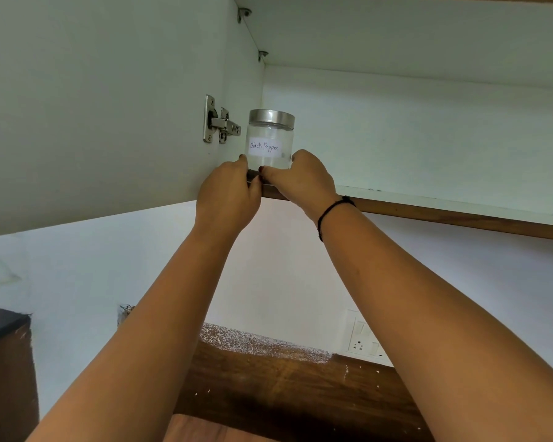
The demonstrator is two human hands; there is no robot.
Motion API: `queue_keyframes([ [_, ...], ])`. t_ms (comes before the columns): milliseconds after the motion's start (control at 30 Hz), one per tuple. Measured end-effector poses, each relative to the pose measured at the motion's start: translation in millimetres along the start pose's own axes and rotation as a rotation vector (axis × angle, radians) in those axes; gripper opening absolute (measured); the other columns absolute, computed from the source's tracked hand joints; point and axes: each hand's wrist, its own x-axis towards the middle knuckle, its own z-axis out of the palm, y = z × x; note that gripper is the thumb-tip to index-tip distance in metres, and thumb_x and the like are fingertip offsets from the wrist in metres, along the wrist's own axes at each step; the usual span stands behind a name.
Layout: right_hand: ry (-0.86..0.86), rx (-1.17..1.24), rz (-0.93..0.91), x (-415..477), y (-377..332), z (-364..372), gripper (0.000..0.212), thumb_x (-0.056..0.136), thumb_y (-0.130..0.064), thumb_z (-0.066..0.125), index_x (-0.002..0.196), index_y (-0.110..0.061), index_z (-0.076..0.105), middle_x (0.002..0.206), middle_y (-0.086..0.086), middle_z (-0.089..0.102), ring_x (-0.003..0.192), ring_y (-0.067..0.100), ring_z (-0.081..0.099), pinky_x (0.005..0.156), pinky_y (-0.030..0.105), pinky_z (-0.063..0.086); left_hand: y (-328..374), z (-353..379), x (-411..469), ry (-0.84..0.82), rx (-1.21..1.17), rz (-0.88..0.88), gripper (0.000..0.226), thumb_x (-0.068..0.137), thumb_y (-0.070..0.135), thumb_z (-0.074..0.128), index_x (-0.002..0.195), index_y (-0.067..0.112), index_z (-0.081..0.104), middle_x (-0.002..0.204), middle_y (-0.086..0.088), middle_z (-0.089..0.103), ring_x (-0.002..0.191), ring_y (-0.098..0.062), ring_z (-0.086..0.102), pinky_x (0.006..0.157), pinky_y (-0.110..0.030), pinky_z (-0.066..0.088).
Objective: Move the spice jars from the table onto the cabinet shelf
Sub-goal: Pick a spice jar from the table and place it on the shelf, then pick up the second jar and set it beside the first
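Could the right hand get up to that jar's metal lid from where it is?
Probably yes. The right hand already grips the jar near its base, and nothing blocks the lid above.

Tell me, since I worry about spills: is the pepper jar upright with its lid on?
Yes. The jar stands upright at the shelf edge, steel lid on top, label level. Lid tightness: cannot tell.

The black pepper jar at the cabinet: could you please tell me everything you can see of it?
The black pepper jar is a small clear cylinder, glass by the look of it, with a brushed metal lid closed on top. A white paper label handwritten "Black Pepper" faces the camera. It is mostly empty, with a thin dark layer at the bottom. It stands upright at the shelf's front left corner, near the door hinge. The left hand and right hand grip its base.
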Motion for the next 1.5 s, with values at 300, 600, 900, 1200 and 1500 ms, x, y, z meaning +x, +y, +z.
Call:
queue_keyframes([
  [300,0.316,0.409,-0.238,-71,6,-29,0.011,0.088,-0.015,0.067,0.097,-0.01,0.071,0.086,-0.006,0.067,0.074,-0.001,0.061,0.067,0.009,0.05,8,-17,-37,0.094,-0.336,0.006,0.04,0.098,0.024,0.056,0.137,0.014,0.058,0.128,-0.003,0.066,0.113,-0.015,0.064,0.093,-0.028,0.049],
  [600,0.292,0.573,-0.219,-154,25,-44,0.007,0.087,-0.008,0.066,0.084,-0.005,0.071,0.074,-0.001,0.067,0.069,0.015,0.063,0.062,0.029,0.056,54,-42,-102,0.139,-0.756,0.028,0.021,0.098,0.021,0.055,0.111,0.011,0.069,0.099,0.004,0.071,0.094,-0.006,0.067,0.083,-0.017,0.053],
  [900,0.143,0.59,-0.029,-258,78,-28,0.007,0.09,-0.008,0.063,0.089,-0.008,0.071,0.083,0.002,0.07,0.079,0.02,0.067,0.069,0.03,0.057,55,-14,-220,-0.15,-0.985,-0.213,0.028,0.104,0.018,0.046,0.114,0.002,0.066,0.108,-0.01,0.071,0.102,-0.018,0.069,0.086,-0.026,0.054],
  [1200,0.012,0.656,0.166,-345,133,-7,0.007,0.089,-0.014,0.064,0.091,-0.01,0.07,0.079,0.013,0.07,0.072,0.03,0.066,0.055,0.036,0.052,36,1,-325,-0.293,-0.946,-0.367,0.026,0.104,0.014,0.048,0.1,0.004,0.072,0.096,-0.007,0.073,0.095,-0.02,0.07,0.086,-0.037,0.057],
  [1500,-0.075,0.567,0.244,-405,163,20,0.012,0.088,-0.006,0.065,0.096,0.001,0.07,0.088,0.008,0.07,0.082,0.014,0.067,0.072,0.017,0.051,27,15,-396,-0.439,-0.857,-0.363,0.026,0.103,0.021,0.048,0.099,0.009,0.071,0.093,-0.003,0.072,0.088,-0.02,0.069,0.075,-0.043,0.057],
])
